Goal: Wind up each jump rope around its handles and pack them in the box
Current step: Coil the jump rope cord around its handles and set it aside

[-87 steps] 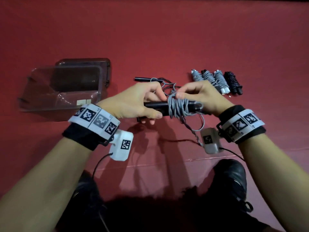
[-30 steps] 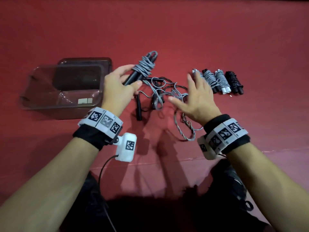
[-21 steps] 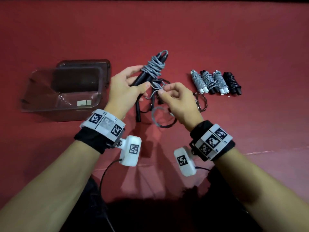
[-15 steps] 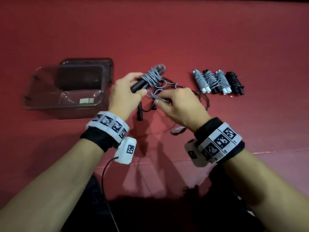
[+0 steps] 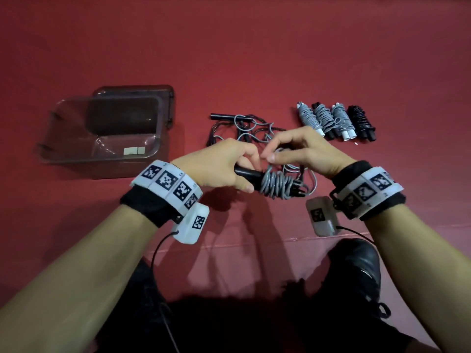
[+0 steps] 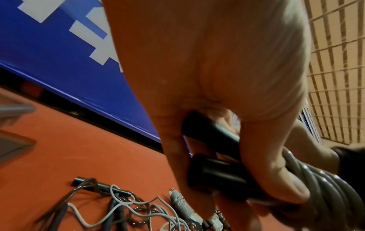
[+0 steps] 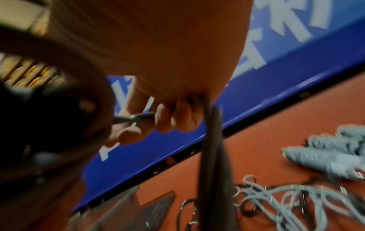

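Grey cord wraps in a thick coil around the pair of black cylindrical jump-rope handles (image 5: 257, 175) that the left hand (image 5: 216, 166) clasps side by side, fingers and thumb curled round their bare end. The right hand (image 5: 303, 151) pinches the loose grey tail of that rope (image 5: 309, 174) between thumb and fingertips just above the coil; the right wrist view is blurred but shows a cord running down from the curled fingers.

By my reading the task is past halfway on winding and not begun on packing. Four wound bundles (image 5: 336, 121), three grey and one black, lie in a tight row on the red mat (image 5: 280, 47), to the right of the hands. The rope in hand looks nearly wound, with a short tail left. At least one more unwound rope with thin black handles (image 5: 239, 126) lies tangled beyond the hands, mixing dark and grey strands; how many ropes that heap holds I cannot tell. The clear plastic box (image 5: 102, 159) stands open to the left with its dark lid (image 5: 168, 103) behind it, and nothing shows inside but a small label.

Room is generous: the mat is bare between hands and box. The held tail hangs close to the tangle, so it may snag there.
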